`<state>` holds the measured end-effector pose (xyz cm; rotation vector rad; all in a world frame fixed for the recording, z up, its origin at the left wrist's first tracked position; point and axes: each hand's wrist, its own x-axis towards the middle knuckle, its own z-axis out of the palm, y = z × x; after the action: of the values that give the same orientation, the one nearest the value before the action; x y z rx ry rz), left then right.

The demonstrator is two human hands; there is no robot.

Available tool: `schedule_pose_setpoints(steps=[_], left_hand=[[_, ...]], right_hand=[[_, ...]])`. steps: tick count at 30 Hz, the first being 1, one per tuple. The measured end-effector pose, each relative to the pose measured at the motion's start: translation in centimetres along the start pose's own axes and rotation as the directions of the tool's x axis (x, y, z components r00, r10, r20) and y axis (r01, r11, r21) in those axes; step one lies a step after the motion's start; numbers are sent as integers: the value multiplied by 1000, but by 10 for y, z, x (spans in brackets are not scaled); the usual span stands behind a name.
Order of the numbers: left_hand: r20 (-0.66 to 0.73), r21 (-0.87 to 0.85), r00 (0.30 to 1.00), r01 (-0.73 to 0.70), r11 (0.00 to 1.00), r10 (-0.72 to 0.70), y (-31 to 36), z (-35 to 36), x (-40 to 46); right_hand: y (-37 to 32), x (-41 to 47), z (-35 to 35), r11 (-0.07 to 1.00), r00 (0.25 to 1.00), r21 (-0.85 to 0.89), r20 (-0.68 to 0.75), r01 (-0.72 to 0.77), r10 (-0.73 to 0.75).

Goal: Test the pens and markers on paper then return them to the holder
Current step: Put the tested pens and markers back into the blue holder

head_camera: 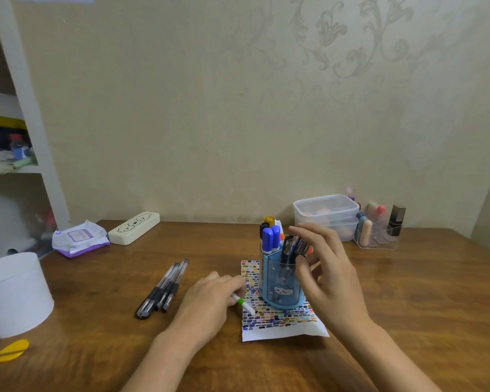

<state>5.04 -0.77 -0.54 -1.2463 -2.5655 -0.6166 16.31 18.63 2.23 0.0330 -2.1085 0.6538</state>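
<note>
Two hands work at the wooden desk (379,278). Her left hand (210,298) pinches a green-banded white marker (243,304), its tip just past the fingertips and down on the colour-dabbed paper (283,325). Her right hand (327,275) has fingers loosely spread; thumb and forefinger close on dark pens (293,248) standing in the blue holder (279,290), which sits on the paper between both hands. Several black pens (164,287) lie left of the left knuckles.

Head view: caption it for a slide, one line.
Left hand marks the paper with a green-banded marker; right hand reaches among pens in the blue holder.
</note>
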Motion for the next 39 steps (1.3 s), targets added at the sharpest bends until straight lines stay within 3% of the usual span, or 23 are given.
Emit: schedule_pose_setpoints(steps=[6,12,15,21,26,32,39], left_hand=[[-265,-81,959,-125,989,99,2,-2,3],[-396,-158,902,-254,954,174,15,-2,3],[-374,-191,910,-265,945,179,18,0,2],[-256,-277,961,-176,945,104,21,1,0],[-110,-207,978,-199,958,179,20,6,2],[-116,-204,985,-153,967,132,15,10,3],[-128,-230,991,-71,971,42,15,9,3]], right_hand=[[-3,0,-1,1000,1000,-1,-22,12,-12],[-7,-4,2,994,945,110,325,2,-38],[-6,-6,8,996,930,87,365,7,-38],[-6,-1,3,964,966,252,256,-84,18],[-2,5,-7,943,992,310,48,-122,113],[5,11,-15,954,982,274,-113,-117,153],[11,13,-18,961,970,248,-177,-120,167]])
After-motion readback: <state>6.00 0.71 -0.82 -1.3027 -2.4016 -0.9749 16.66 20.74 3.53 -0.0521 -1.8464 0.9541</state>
